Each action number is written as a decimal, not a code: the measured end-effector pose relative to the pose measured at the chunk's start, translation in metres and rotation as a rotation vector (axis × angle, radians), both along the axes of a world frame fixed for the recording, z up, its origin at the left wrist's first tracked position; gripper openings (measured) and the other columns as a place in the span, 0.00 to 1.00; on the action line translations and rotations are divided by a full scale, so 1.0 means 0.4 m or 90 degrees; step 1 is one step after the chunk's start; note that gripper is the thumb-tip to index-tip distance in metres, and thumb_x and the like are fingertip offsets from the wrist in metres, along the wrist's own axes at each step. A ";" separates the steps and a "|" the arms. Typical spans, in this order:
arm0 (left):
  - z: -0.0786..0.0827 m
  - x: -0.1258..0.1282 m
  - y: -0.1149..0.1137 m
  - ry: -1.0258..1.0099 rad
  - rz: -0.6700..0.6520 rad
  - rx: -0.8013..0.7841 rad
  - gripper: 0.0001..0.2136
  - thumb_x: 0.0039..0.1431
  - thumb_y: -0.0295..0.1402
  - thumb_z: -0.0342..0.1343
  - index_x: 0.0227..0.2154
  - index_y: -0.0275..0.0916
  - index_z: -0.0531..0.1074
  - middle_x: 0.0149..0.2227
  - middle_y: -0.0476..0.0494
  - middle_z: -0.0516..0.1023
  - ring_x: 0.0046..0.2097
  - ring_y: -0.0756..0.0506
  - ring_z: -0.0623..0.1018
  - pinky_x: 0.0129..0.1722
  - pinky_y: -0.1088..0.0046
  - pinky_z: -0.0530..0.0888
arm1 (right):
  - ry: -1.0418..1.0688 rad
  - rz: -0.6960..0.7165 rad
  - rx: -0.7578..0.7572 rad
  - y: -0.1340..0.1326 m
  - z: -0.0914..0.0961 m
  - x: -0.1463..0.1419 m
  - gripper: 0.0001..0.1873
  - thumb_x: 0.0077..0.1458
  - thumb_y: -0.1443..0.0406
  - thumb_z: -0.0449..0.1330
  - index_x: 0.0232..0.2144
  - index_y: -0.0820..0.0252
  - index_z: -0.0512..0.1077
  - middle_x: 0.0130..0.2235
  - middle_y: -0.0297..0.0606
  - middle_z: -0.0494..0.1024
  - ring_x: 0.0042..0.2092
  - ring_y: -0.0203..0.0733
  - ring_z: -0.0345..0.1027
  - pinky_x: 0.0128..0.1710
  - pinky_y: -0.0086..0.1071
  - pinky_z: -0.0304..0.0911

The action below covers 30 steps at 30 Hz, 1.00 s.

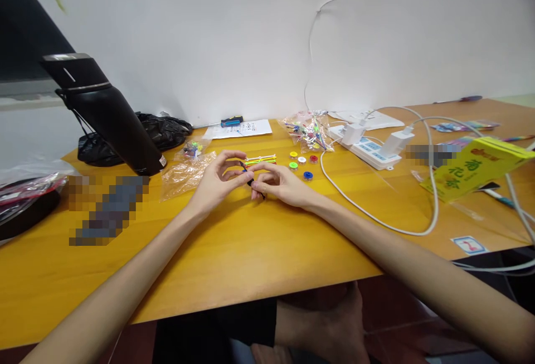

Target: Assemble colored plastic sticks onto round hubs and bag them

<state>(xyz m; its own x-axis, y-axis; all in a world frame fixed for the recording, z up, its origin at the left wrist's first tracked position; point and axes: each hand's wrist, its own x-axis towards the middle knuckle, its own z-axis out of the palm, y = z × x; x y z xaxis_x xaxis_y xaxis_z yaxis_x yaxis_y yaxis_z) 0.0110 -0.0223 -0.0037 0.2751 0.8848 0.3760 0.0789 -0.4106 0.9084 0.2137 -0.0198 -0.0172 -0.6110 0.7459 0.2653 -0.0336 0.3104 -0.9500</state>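
Observation:
Near the middle of the table, my left hand (217,183) and my right hand (284,185) meet, fingertips pinched together on a small black piece (249,183) with a thin dark rod. My fingers cover most of it, so its exact kind is unclear. Just behind my fingertips lie several thin coloured sticks (262,159). To the right of them are small round discs: a yellow disc (293,154), a white disc (301,160), a red disc (313,159), a green disc (293,166) and a blue disc (308,175).
A clear plastic bag (181,179) lies left of my hands, beside a tall black bottle (112,113). Behind are a screwdriver (229,122), paper (259,126) and a bag of coloured parts (307,131). A power strip (370,151) with white cables and a yellow packet (476,169) occupy the right.

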 end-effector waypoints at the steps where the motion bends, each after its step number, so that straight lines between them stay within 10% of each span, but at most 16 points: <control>1: -0.003 0.001 0.000 0.019 -0.033 -0.009 0.17 0.56 0.40 0.65 0.45 0.40 0.72 0.52 0.41 0.73 0.50 0.44 0.75 0.50 0.67 0.74 | 0.032 0.011 -0.033 0.001 0.000 0.000 0.17 0.61 0.58 0.63 0.49 0.56 0.67 0.33 0.34 0.80 0.35 0.37 0.74 0.41 0.33 0.68; 9: -0.004 0.018 -0.014 0.025 -0.142 -0.054 0.10 0.64 0.41 0.58 0.38 0.39 0.70 0.30 0.50 0.73 0.36 0.49 0.74 0.41 0.72 0.70 | 0.182 0.062 -0.222 -0.006 -0.003 -0.002 0.21 0.56 0.62 0.68 0.49 0.52 0.65 0.35 0.32 0.81 0.41 0.39 0.75 0.50 0.36 0.64; 30: 0.002 0.023 -0.039 0.026 -0.213 -0.099 0.10 0.68 0.42 0.53 0.39 0.40 0.69 0.33 0.46 0.74 0.33 0.50 0.71 0.34 0.74 0.69 | 0.234 0.183 -0.328 -0.023 0.031 -0.002 0.08 0.63 0.59 0.60 0.37 0.56 0.66 0.31 0.31 0.69 0.35 0.37 0.66 0.51 0.39 0.63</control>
